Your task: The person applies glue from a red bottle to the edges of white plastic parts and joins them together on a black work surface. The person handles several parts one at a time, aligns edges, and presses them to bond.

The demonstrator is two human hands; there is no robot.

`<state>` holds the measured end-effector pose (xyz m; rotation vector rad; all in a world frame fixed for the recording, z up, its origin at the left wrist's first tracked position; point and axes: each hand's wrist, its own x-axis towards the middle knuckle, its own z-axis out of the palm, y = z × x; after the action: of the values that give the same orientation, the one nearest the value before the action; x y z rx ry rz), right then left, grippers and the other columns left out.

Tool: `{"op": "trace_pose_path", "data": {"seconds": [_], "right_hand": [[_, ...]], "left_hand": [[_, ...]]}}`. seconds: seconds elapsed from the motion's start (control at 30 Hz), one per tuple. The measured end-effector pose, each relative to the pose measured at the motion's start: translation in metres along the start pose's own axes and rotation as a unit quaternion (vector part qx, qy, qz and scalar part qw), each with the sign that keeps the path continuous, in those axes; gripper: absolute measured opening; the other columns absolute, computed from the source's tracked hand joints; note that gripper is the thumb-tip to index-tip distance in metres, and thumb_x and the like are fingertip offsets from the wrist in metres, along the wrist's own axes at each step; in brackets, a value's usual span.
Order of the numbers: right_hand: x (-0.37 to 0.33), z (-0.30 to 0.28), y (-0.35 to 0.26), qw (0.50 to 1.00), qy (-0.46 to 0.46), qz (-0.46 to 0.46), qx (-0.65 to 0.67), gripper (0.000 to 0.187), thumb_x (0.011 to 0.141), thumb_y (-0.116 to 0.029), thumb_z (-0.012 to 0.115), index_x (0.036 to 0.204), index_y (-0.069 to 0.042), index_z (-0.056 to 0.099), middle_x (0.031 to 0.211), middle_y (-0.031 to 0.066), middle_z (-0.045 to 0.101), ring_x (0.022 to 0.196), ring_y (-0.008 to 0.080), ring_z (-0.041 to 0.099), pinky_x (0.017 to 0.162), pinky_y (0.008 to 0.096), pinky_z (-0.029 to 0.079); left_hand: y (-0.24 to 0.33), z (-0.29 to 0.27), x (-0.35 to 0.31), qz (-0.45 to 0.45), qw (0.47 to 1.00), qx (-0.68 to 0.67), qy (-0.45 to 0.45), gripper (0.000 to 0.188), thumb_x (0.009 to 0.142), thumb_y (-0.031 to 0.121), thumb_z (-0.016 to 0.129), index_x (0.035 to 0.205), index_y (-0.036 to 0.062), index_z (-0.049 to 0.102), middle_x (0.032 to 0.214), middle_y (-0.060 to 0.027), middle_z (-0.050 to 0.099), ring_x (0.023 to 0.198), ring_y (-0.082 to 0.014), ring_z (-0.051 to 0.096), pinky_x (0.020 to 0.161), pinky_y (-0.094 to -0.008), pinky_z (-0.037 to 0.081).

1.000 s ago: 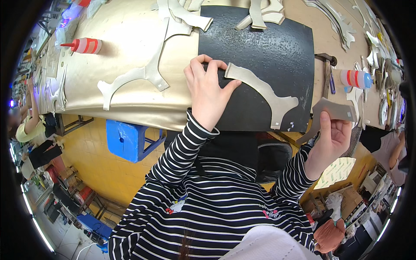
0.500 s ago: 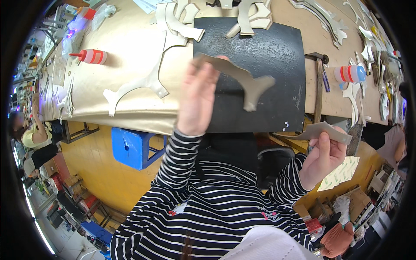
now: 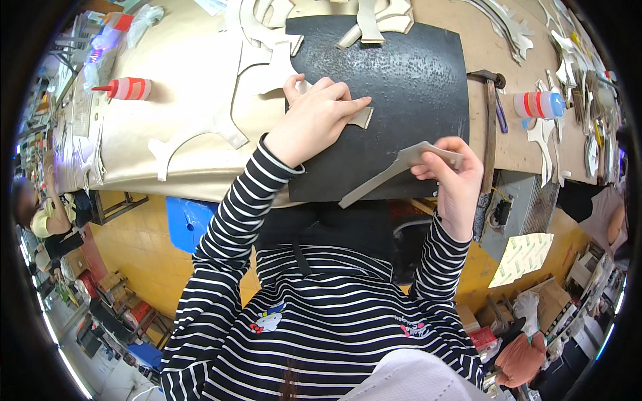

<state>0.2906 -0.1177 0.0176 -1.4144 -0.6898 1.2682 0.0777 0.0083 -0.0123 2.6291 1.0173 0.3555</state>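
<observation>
My left hand (image 3: 319, 123) is palm down over the left part of the black mat (image 3: 414, 80). Its fingers are spread and rest on a Y-shaped leather-like piece (image 3: 362, 117) that lies mostly hidden beneath them. My right hand (image 3: 456, 177) pinches a thin, curved grey-beige leather-like piece (image 3: 384, 176) between thumb and fingers, above the mat's near right corner. That piece's long arm slants down to the left. Another Y-shaped pale piece (image 3: 221, 125) lies on the gold-coloured table covering, left of my left hand.
More pale cut pieces (image 3: 257, 33) lie at the mat's far edge. A hammer (image 3: 490, 127) and a blue-handled tool (image 3: 501, 115) are right of it, beside a glue bottle (image 3: 535, 105). A red-capped bottle (image 3: 127, 89) lies far left. A blue stool (image 3: 187, 224) stands below the table edge.
My left hand has lowered its piece from the air onto the mat and spread over it. My right hand has moved left with its piece, over the mat.
</observation>
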Motion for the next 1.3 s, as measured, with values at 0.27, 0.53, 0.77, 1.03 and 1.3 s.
{"op": "trace_pose_path", "data": {"seconds": [0.27, 0.53, 0.77, 1.03, 1.3], "right_hand": [[0.035, 0.018, 0.013, 0.885, -0.038, -0.219, -0.41, 0.015, 0.076, 0.0, 0.073, 0.089, -0.001, 0.066, 0.081, 0.0051, 0.068, 0.07, 0.0136, 0.067, 0.063, 0.0257, 0.052], [0.056, 0.026, 0.009, 0.921, -0.128, -0.134, -0.343, 0.014, 0.078, -0.003, 0.073, 0.091, -0.003, 0.07, 0.081, 0.0023, 0.067, 0.064, 0.008, 0.059, 0.054, 0.02, 0.042], [0.072, 0.024, 0.011, 0.923, -0.136, -0.137, -0.332, 0.013, 0.078, -0.004, 0.075, 0.09, -0.004, 0.07, 0.079, -0.0011, 0.068, 0.067, 0.0038, 0.058, 0.054, 0.0181, 0.039], [0.074, 0.024, 0.01, 0.933, -0.135, -0.102, -0.317, 0.014, 0.078, -0.005, 0.076, 0.091, -0.003, 0.071, 0.079, -0.001, 0.069, 0.069, 0.0024, 0.059, 0.055, 0.0169, 0.038], [0.076, 0.024, 0.01, 0.936, -0.143, -0.084, -0.31, 0.014, 0.078, -0.004, 0.076, 0.091, -0.002, 0.07, 0.08, -0.0004, 0.069, 0.07, 0.0034, 0.06, 0.056, 0.0165, 0.039]], "left_hand": [[-0.002, 0.024, -0.015, -0.025, 0.987, -0.075, 0.143, 0.024, 0.08, 0.021, 0.073, 0.104, 0.0207, 0.073, 0.107, 0.0045, 0.062, 0.105, -0.014, 0.057, 0.111, -0.0455, 0.019], [-0.007, 0.023, -0.012, -0.03, 0.985, -0.128, 0.112, 0.023, 0.076, 0.016, 0.074, 0.099, 0.0198, 0.074, 0.105, 0.003, 0.062, 0.107, -0.0182, 0.056, 0.109, -0.0489, 0.026], [-0.009, 0.023, -0.012, -0.031, 0.984, -0.127, 0.117, 0.025, 0.076, 0.015, 0.075, 0.1, 0.0215, 0.074, 0.104, 0.0032, 0.062, 0.106, -0.0194, 0.056, 0.109, -0.0499, 0.027], [-0.009, 0.023, -0.011, -0.033, 0.986, -0.122, 0.111, 0.027, 0.074, 0.016, 0.075, 0.101, 0.023, 0.074, 0.102, 0.0042, 0.061, 0.106, -0.0194, 0.055, 0.108, -0.0498, 0.028], [-0.008, 0.02, -0.008, -0.028, 0.989, -0.112, 0.092, 0.028, 0.075, 0.016, 0.075, 0.102, 0.0236, 0.074, 0.1, 0.0047, 0.061, 0.105, -0.019, 0.055, 0.107, -0.0489, 0.028]]}}
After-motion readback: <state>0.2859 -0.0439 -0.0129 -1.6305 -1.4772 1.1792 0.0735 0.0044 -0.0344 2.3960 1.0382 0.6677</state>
